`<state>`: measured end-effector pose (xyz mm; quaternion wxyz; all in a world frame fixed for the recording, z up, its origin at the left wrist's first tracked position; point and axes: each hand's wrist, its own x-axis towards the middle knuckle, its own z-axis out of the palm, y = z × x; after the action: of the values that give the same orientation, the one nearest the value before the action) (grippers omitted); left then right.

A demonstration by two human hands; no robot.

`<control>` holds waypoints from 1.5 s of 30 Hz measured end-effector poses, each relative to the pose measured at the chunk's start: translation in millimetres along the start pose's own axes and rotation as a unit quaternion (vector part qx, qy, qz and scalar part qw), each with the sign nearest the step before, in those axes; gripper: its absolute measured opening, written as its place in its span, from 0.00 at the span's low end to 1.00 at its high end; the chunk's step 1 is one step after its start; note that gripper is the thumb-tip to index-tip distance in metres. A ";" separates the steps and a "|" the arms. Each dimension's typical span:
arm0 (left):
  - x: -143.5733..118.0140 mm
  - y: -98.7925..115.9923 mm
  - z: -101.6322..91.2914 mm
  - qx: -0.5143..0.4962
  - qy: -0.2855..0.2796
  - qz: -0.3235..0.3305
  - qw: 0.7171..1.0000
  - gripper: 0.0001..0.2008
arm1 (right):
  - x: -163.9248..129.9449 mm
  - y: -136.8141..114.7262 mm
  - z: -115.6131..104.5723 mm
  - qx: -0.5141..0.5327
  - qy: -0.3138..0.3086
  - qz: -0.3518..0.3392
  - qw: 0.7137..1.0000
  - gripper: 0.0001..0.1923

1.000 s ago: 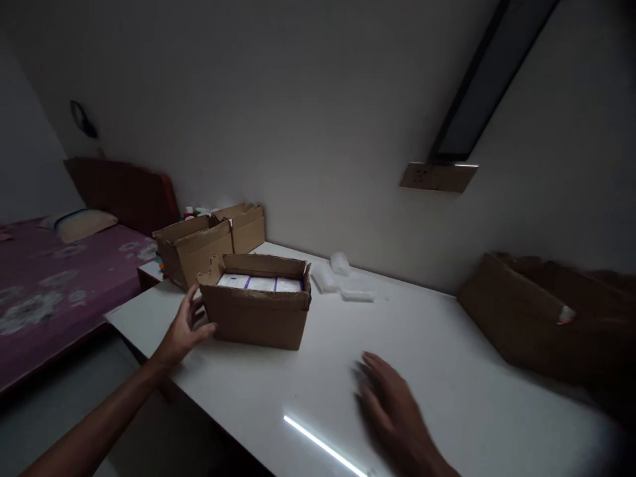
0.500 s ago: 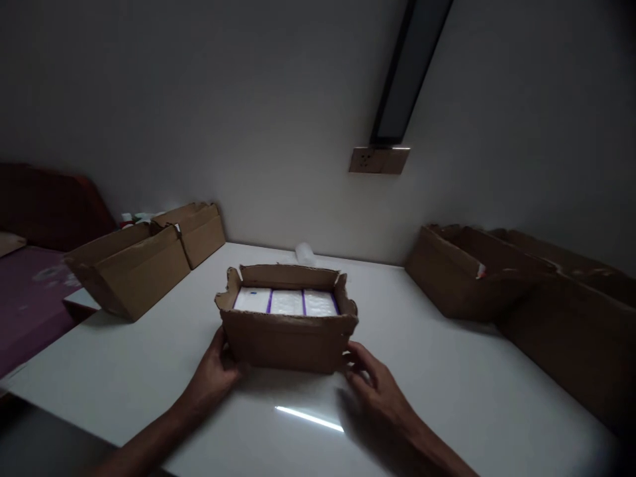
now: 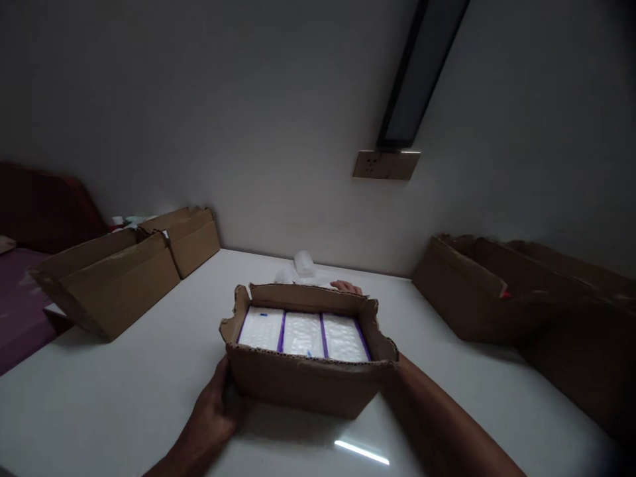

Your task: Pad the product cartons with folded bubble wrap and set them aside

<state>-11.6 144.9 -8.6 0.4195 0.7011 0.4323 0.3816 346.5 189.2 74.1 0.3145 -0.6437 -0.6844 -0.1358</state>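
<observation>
A small open cardboard box (image 3: 303, 381) with torn upper edges sits on the white table in front of me. Three white packs (image 3: 302, 333) with purple edges, like tissue packs, stand in a row inside it. At the box's lower left corner, my left hand (image 3: 211, 404) is closed around the end, its fingertips hidden behind the cardboard. My right forearm passes along the right end, and my right hand (image 3: 346, 286) curls around the far side. Only some of its fingers show above the back rim; the palm and thumb are hidden.
Clear plastic pieces (image 3: 304, 264) lie on the white table (image 3: 124, 377) near the wall. Cardboard boxes (image 3: 119, 285) stand at the left edge, and larger ones (image 3: 457, 298) at the right. A socket plate (image 3: 386, 165) is on the wall under a dark panel (image 3: 422, 73).
My right hand has gone from the box's right front corner round to its far side. The box is nearer to me and slightly turned. My left hand stays at the left end.
</observation>
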 end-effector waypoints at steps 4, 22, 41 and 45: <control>-1.2 6.4 -3.4 0.007 0.012 -0.004 1.000 0.31 | -38.8 17.0 -38.7 -0.037 0.007 0.039 0.999 0.18; 13.3 37.9 3.7 -0.039 0.065 -0.036 0.996 0.34 | -146.6 -83.8 -83.0 0.258 -0.107 0.154 0.948 0.33; -66.1 55.7 20.7 -0.113 -0.104 -0.104 0.983 0.29 | -183.1 -34.5 -118.2 0.028 -0.056 0.222 0.973 0.18; -69.6 84.8 52.4 -0.165 -0.183 -0.102 0.964 0.38 | -185.6 -85.2 -133.3 0.215 0.019 0.218 0.952 0.14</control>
<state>36.4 43.6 38.5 0.6378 0.6323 0.3486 0.2681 293.4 -48.7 82.4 0.4807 -0.6915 -0.5340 0.0742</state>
